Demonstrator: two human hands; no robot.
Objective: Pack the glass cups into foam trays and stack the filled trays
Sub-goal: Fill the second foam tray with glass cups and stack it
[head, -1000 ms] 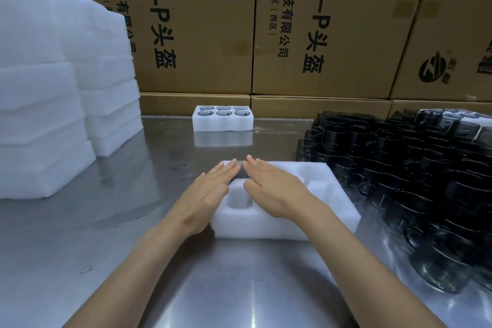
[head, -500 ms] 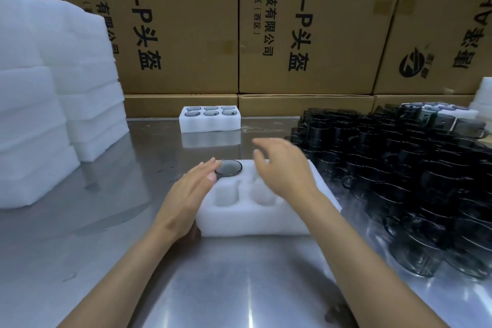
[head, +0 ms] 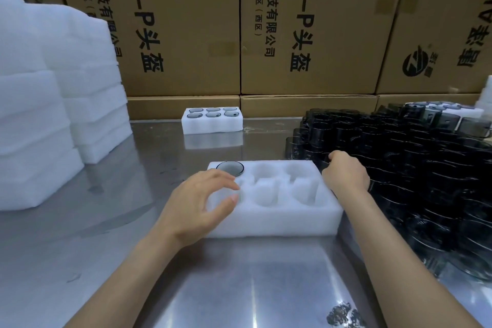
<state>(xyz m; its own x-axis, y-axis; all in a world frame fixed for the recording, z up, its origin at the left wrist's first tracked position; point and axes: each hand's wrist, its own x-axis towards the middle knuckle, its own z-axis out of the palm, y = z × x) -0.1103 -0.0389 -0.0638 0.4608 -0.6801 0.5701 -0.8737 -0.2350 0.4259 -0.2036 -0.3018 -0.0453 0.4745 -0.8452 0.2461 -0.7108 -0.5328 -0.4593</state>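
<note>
The foam tray (head: pixel 274 202) in the centre of the frame is holding one glass cup (head: pixel 229 168) in its far-left pocket, so filling is only starting. The left hand (head: pixel 197 205) is hovering over the tray's near-left corner, fingers loosely spread. The right hand (head: pixel 346 174) is reaching into the dark cups (head: pixel 415 168) at right; whether it is pinching one I cannot tell. A filled tray (head: pixel 212 120) is waiting at the back of the tabletop (head: pixel 159 261), with spare foam (head: pixel 53 104) stacked at upper left.
</note>
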